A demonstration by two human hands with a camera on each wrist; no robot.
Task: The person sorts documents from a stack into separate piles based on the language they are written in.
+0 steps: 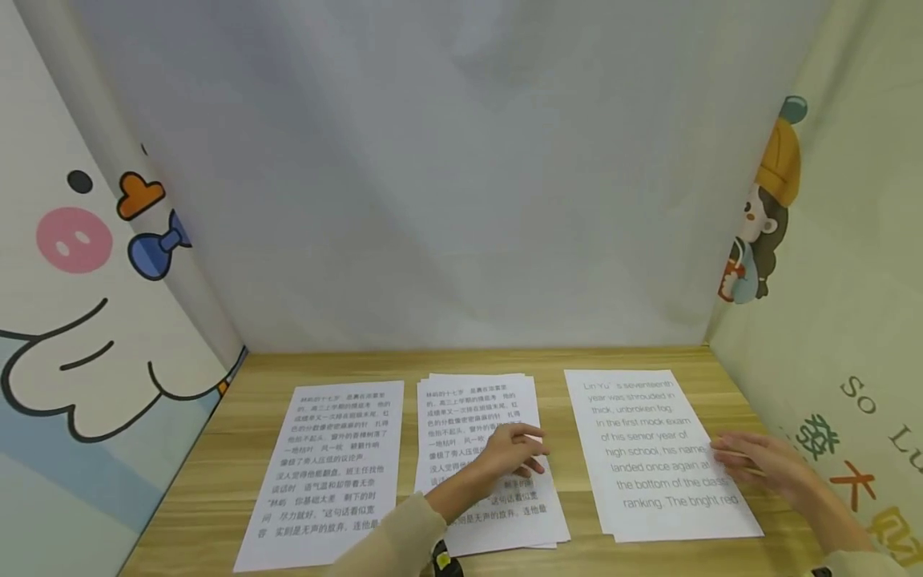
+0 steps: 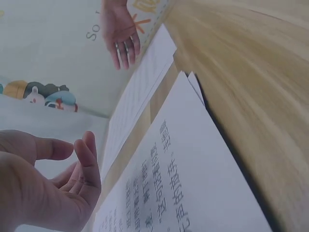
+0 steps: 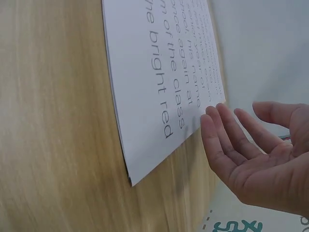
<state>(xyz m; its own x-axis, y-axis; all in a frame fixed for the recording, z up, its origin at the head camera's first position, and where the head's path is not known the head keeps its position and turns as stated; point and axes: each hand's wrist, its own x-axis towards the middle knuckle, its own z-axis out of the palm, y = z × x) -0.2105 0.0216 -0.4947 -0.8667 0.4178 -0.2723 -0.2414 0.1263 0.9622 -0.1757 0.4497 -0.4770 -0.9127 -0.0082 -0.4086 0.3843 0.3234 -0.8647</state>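
Observation:
Above the middle stack of Chinese-printed paper [image 1: 469, 417] hovers my left hand [image 1: 508, 455], fingers loosely bent and nothing between them. The left wrist view shows this hand [image 2: 58, 188] with its thumb close to the fingers, off the page. My right hand [image 1: 767, 465] is at the right edge of the English-printed paper stack [image 1: 634, 457]. In the right wrist view its fingers [image 3: 231, 145] are relaxed and slightly spread, with the fingertips near the edge of that stack [image 3: 140, 106]. Both hands are without a held object.
A Chinese-printed sheet [image 1: 324, 473] lies at the left of the wooden table [image 1: 577, 513]. Lower sheets stick out slightly under the middle and right stacks. A pale curtain [image 1: 461, 176] stands at the back, with cartoon-printed panels [image 1: 858, 264] at both sides.

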